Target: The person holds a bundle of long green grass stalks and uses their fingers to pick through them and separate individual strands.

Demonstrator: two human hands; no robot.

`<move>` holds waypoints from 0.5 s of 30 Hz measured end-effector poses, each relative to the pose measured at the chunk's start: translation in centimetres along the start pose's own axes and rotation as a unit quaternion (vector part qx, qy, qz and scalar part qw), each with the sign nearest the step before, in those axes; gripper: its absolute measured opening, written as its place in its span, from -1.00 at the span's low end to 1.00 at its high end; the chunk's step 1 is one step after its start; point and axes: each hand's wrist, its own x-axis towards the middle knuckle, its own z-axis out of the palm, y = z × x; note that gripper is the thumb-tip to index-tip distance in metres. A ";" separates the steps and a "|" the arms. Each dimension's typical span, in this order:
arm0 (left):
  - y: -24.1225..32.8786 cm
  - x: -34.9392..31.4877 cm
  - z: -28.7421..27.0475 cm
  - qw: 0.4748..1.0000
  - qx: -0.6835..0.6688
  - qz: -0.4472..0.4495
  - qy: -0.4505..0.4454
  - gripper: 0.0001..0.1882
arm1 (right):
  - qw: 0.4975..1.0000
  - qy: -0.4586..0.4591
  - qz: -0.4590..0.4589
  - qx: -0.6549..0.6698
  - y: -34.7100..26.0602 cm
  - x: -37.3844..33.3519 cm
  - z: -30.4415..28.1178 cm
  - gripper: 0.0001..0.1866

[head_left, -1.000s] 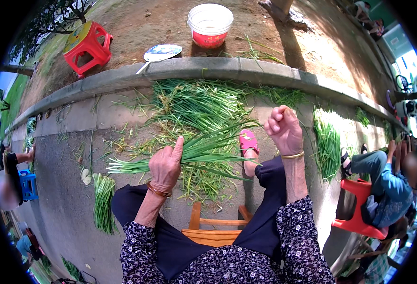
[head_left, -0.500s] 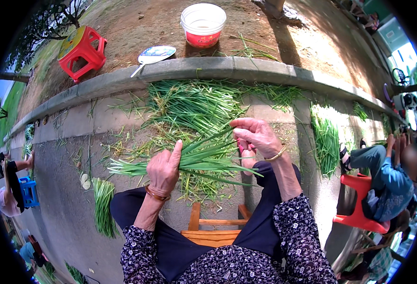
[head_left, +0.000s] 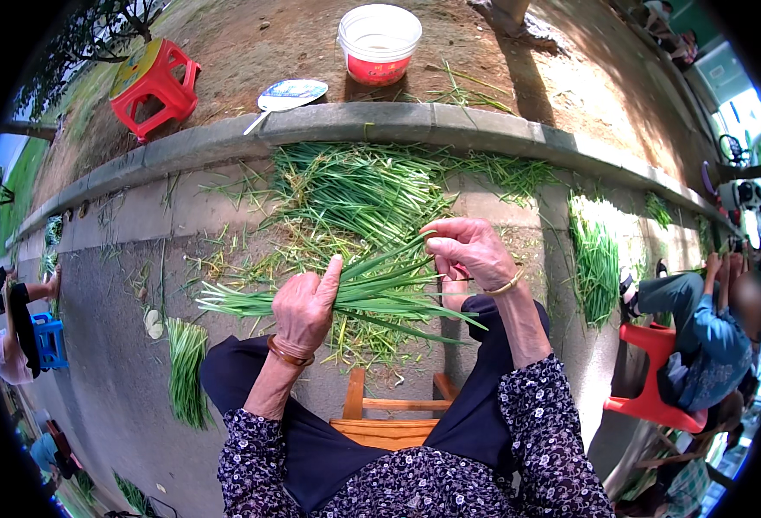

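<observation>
The leaf bunch [head_left: 372, 295] is green and white, the sleeves [head_left: 543, 406] dark floral.

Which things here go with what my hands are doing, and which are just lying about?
Seem to belong:
green stalks, gripped in the left hand, right hand at their leafy end
large green pile beyond the hands
neat bundle on the left

Seem just lying about:
white-and-red bucket
flat fan
red stool with yellow top

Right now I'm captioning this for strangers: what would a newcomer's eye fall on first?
At the centre, the left hand grips a bundle of green stalks, with the right hand at its leafy end. Beyond lies a larger green heap beside the kerb. Past it, a red stool stands left of a white-and-red bucket.
</observation>
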 end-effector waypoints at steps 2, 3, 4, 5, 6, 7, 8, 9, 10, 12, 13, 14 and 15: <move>0.0 0.0 0.0 1.000 0.000 0.001 -0.001 -0.47 | 1.000 -0.002 0.004 0.000 -0.3 0.0 0.2 -0.76; 0.0 0.0 0.0 1.000 0.001 0.001 -0.001 -0.47 | 1.000 -0.002 0.006 -0.001 -0.4 -0.1 0.2 -0.77; 0.0 0.0 0.0 1.000 0.001 0.001 -0.003 -0.47 | 1.000 -0.004 0.011 0.003 -0.5 -0.1 0.3 -0.77; 0.0 -0.1 -0.1 1.000 0.002 0.002 -0.004 -0.47 | 1.000 -0.006 0.016 0.006 -0.5 -0.1 0.4 -0.77; 0.0 -0.1 -0.1 1.000 0.001 0.003 -0.006 -0.47 | 1.000 -0.007 0.021 0.009 -0.6 -0.1 0.4 -0.77; 0.0 -0.1 0.0 1.000 0.002 0.004 -0.007 -0.48 | 1.000 0.006 0.022 0.018 -0.6 -0.1 0.5 -0.77; 0.0 -0.1 0.0 1.000 0.004 0.005 -0.008 -0.48 | 0.999 0.019 0.022 0.028 -0.6 -0.2 0.8 -0.78; 0.0 -0.1 0.0 1.000 0.005 0.006 -0.009 -0.48 | 0.999 0.033 0.022 0.037 -0.6 -0.2 0.9 -0.79; 0.0 -0.1 0.1 1.000 0.006 0.006 -0.010 -0.48 | 0.999 0.024 0.012 0.042 -0.4 -0.2 0.7 -0.80; 0.0 -0.1 0.1 1.000 0.010 0.006 -0.013 -0.48 | 0.999 0.007 -0.007 0.053 0.1 0.0 0.3 -0.82; 0.0 -0.1 0.1 1.000 0.010 0.006 -0.013 -0.48 | 0.999 0.010 -0.010 0.052 0.2 0.1 0.2 -0.83; 0.0 -0.1 0.1 1.000 0.010 0.005 -0.013 -0.48 | 0.999 0.014 -0.012 0.051 0.2 0.1 0.3 -0.84; 0.1 0.0 0.1 1.000 0.011 0.005 -0.013 -0.48 | 0.998 0.018 -0.015 0.050 0.2 0.1 0.3 -0.85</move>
